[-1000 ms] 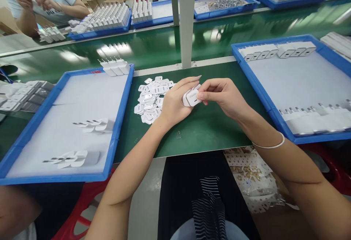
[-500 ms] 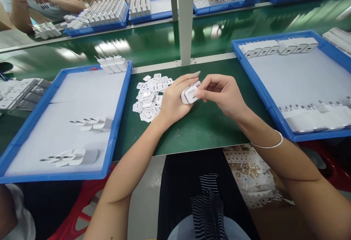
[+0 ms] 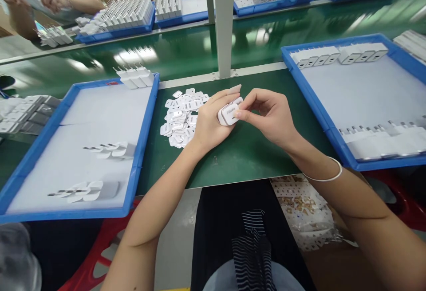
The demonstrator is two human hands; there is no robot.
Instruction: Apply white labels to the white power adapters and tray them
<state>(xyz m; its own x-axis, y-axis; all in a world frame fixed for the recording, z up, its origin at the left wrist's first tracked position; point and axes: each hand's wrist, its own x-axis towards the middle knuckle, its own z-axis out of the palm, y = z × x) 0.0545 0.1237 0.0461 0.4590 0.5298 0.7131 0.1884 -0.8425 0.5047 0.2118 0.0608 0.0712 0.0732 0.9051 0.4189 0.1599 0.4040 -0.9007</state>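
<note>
One white charger (image 3: pixel 228 114) – left hand (image 3: pixel 209 124) gripping, right hand (image 3: pixel 270 118) touching – two blue trays (image 3: pixel 146 118)

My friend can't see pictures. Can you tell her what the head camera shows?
A person's left hand holds a small white plastic charger block over a green table mat while the right hand presses its fingertips on the block's face. A heap of small white stickers lies beside the left hand, between two blue plastic trays holding more white chargers.
</note>
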